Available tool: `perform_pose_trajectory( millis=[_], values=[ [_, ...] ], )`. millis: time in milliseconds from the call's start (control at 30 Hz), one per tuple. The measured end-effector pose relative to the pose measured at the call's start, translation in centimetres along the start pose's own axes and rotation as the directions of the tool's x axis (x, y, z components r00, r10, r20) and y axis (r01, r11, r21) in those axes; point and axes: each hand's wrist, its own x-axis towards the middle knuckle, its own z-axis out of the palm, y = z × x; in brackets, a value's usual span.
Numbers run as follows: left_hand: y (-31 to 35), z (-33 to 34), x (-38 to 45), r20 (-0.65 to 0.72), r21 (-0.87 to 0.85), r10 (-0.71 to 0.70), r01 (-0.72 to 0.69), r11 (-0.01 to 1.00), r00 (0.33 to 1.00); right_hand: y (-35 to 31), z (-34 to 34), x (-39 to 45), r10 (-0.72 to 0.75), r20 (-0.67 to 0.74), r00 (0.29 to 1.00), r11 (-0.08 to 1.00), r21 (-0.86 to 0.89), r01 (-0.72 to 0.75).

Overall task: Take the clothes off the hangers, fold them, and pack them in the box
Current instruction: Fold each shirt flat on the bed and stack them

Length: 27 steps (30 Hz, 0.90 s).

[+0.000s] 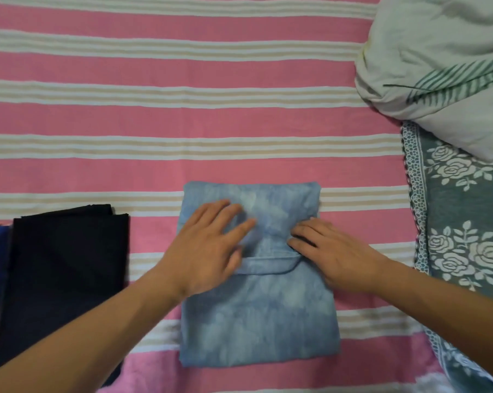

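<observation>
While the mottled light-blue cotton shirt (256, 276), folded into a rectangle, lies near the front edge of the pink-and-cream striped bedsheet (154, 120), the left hand (208, 251) presses flat on it with fingers spread and the right hand (333, 251) rests beside, fingertips seemingly tucking a fold — gripping nothing. Smooth outward from the middle, keeping edges square. A folded black garment (64, 268) waits by the sheet's left edge — no box in view.
</observation>
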Motion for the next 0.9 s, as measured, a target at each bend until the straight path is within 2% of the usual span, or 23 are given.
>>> perform_pose_trajectory(
  millis=[33,100,167,200,233,300,367,467,500,533,567,600,633,667,700,733,767,800,833,867,900],
  values=[
    [0.9,1.0,0.8,0.055,0.018,-0.005,0.004,1.0,0.998,0.1,-0.3,0.1,0.017,-0.011,1.0,1.0,0.02,-0.017],
    [1.5,3.6,2.0,0.142,0.071,-0.021,0.011,0.997,0.99,0.3,-1.2,0.8,0.138,-0.141,0.98,0.986,0.116,-0.122],
    [1.2,5.7,2.3,0.174,0.099,-0.035,0.018,0.995,0.984,-0.5,-2.1,2.6,0.33,-0.281,0.901,0.939,0.199,-0.281],
    [1.0,6.3,2.3,0.169,0.105,-0.039,0.021,0.994,0.985,-1.2,-2.4,3.8,0.415,-0.292,0.862,0.907,0.203,-0.368],
    [1.1,6.8,2.2,0.164,0.101,-0.045,0.028,0.994,0.985,-1.5,-2.2,5.1,0.471,-0.262,0.843,0.881,0.19,-0.433],
    [1.4,7.5,2.1,0.18,0.099,-0.081,0.064,0.993,0.98,-1.3,-0.1,7.1,0.511,-0.124,0.851,0.857,0.148,-0.493],
    [2.1,7.5,2.6,0.221,0.084,-0.136,0.12,0.989,0.966,0.3,2.8,7.7,0.497,0.003,0.868,0.863,0.104,-0.494],
    [1.6,6.5,3.5,0.306,-0.005,-0.122,0.13,0.991,0.944,2.5,4.8,7.7,0.469,0.07,0.881,0.876,0.094,-0.473],
    [1.2,5.4,3.2,0.285,-0.08,-0.118,0.147,0.986,0.951,2.6,4.5,7.8,0.45,0.074,0.89,0.885,0.096,-0.455],
    [0.7,4.3,2.6,0.186,-0.159,-0.167,0.197,0.967,0.968,2.6,4.1,7.8,0.44,0.058,0.896,0.89,0.108,-0.444],
    [0.3,3.1,1.8,0.047,-0.248,-0.297,0.299,0.921,0.954,2.5,3.6,7.7,0.454,0.03,0.891,0.88,0.145,-0.453],
    [-0.4,2.5,1.0,-0.071,-0.334,-0.474,0.427,0.84,0.877,2.3,2.9,7.5,0.496,-0.011,0.868,0.849,0.214,-0.482],
    [-1.2,2.1,0.3,-0.079,-0.467,-0.661,0.558,0.686,0.746,2.2,2.0,7.0,0.569,-0.063,0.82,0.793,0.305,-0.527],
    [-1.8,1.8,-0.4,0.005,-0.601,-0.787,0.631,0.491,0.617,2.1,1.5,6.5,0.669,-0.116,0.734,0.706,0.409,-0.579],
    [-2.0,1.6,-0.9,0.143,-0.697,-0.85,0.661,0.277,0.508,1.8,0.6,5.8,0.779,-0.13,0.613,0.58,0.522,-0.626],
    [-2.0,1.4,-1.0,0.238,-0.739,-0.866,0.66,0.132,0.439,1.3,-0.2,5.2,0.866,-0.085,0.492,0.427,0.637,-0.642],
    [-1.9,1.0,-0.8,0.256,-0.744,-0.872,0.661,0.097,0.417,0.7,-0.9,4.6,0.912,0.01,0.409,0.276,0.723,-0.633],
    [-1.7,0.8,-0.6,0.254,-0.733,-0.874,0.672,0.107,0.415,0.1,-1.4,4.2,0.917,0.132,0.376,0.142,0.773,-0.618],
    [-1.2,0.6,-0.2,0.261,-0.727,-0.88,0.681,0.092,0.397,-0.5,-1.7,3.9,0.893,0.237,0.382,0.054,0.787,-0.614],
    [-0.9,0.7,0.2,0.286,-0.724,-0.885,0.688,0.051,0.367,-0.9,-1.6,3.8,0.868,0.289,0.403,0.029,0.781,-0.623],
    [-0.5,0.8,0.6,0.361,-0.747,-0.867,0.663,-0.049,0.343,-1.0,-1.4,3.8,0.855,0.306,0.418,0.03,0.776,-0.63]
  ],
)
